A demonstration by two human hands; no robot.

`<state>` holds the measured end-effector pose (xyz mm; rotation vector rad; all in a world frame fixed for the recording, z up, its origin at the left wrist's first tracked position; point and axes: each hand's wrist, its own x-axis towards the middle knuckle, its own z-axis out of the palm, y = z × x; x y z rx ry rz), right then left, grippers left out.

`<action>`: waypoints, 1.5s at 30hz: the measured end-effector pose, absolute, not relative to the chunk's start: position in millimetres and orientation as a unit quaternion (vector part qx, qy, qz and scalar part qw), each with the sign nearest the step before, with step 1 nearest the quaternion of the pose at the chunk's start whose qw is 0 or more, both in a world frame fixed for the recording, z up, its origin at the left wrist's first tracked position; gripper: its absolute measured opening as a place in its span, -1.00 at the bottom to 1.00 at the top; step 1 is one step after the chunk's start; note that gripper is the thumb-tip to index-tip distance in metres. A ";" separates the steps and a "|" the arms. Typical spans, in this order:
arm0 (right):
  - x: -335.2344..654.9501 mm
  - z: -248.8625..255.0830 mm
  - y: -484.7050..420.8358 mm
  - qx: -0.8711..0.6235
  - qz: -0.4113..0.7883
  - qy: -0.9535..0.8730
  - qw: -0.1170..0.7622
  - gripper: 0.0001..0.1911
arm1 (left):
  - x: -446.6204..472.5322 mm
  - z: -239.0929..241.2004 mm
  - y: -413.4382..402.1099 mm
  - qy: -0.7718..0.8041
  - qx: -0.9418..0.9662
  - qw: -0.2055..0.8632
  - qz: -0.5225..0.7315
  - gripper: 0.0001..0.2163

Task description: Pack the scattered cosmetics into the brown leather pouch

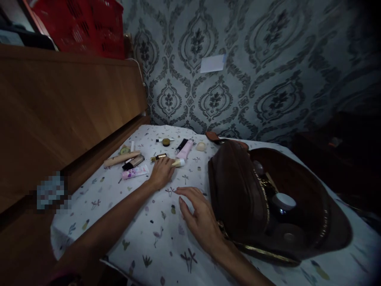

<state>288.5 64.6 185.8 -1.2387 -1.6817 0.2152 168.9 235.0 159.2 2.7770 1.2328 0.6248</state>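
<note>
My left hand [162, 173] is closed around a pale cream-coloured tube [178, 163] with a white cap, low over the patterned cloth. Just beyond its fingers lies a small gold-and-black bottle [158, 157]. A pink-and-white tube [135, 172] is to its left, beside a foundation-like bottle [133, 163] and a long beige tube [122, 158]. My right hand [199, 214] holds nothing, its thumb and fingers apart, above the cloth by the left side of a brown handbag [238, 190]. The bag lies unzipped, with a white-lidded jar [284, 201] and other items inside, partly in shadow.
Farther back are a light pink tube [185, 149], a round beige item [201, 146] and a small olive-lidded pot [166, 142]. A wooden cabinet [71, 107] bounds the left, with a red basket [89, 28] on top. The patterned wall [214, 99] stands behind.
</note>
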 end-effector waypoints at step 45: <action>295.8 138.5 93.9 -0.606 0.240 -0.580 0.489 -0.68 | 89.2 208.9 363.1 0.699 0.711 -0.017 0.074 -0.60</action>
